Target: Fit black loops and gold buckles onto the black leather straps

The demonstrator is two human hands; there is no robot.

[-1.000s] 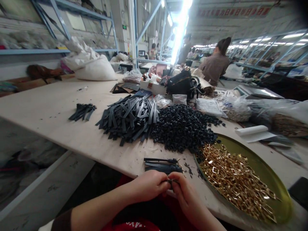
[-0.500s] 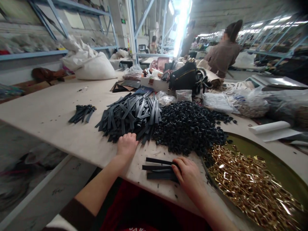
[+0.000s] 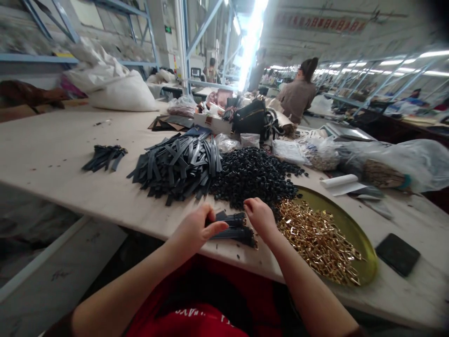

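Observation:
At the near table edge, my left hand [image 3: 196,227] is closed at the left end of several black straps [image 3: 234,234], its thumb lying over them. Gold buckles [image 3: 255,241] show at the straps' right ends. My right hand [image 3: 261,216] has its fingers pinched together by the near edge of a heap of small black loops [image 3: 252,175]; anything between them is too small to make out. Left of the loops lies a large pile of loose black straps [image 3: 175,166].
A round brass-coloured tray [image 3: 368,267] of gold buckles stands at the right, with a dark flat object [image 3: 397,254] beyond it. A smaller strap bundle [image 3: 105,157] lies left. Behind are a black bag [image 3: 249,118], plastic bags and a white sack [image 3: 121,91]. A person [image 3: 297,96] is farther back.
My left hand has left the big strap pile and come to the straps at the front. My right hand has let go of those straps and moved up to the loops. The view has turned right.

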